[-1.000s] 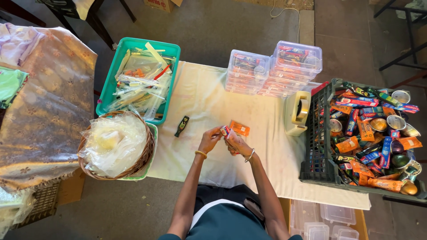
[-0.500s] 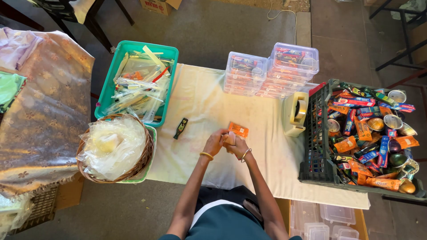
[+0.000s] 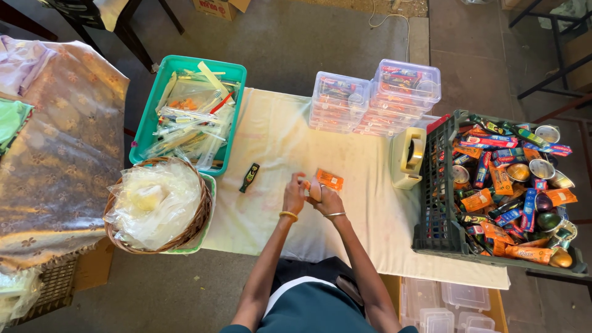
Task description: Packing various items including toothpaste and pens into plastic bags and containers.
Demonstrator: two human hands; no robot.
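My left hand (image 3: 295, 194) and my right hand (image 3: 328, 198) meet over the middle of a cream tablecloth (image 3: 277, 142), close to the front edge. Together they grip a small pale item with orange on it (image 3: 314, 188); its shape is mostly hidden by my fingers. A flat orange packet (image 3: 330, 179) lies on the cloth just beyond my right hand, touching or nearly touching it. A small dark green and black object (image 3: 250, 177) lies on the cloth to the left of my left hand, apart from it.
A green tray (image 3: 143, 134) of clear bagged items stands at the left. A wicker basket (image 3: 200, 213) of clear plastic bags sits below it. Stacked clear boxes (image 3: 376, 98), a tape dispenser (image 3: 408, 157) and a black crate (image 3: 438, 203) of packets and tins fill the right.
My hands stay joined on the small item and have shifted little. The view has drifted slightly; nothing on the table has moved.
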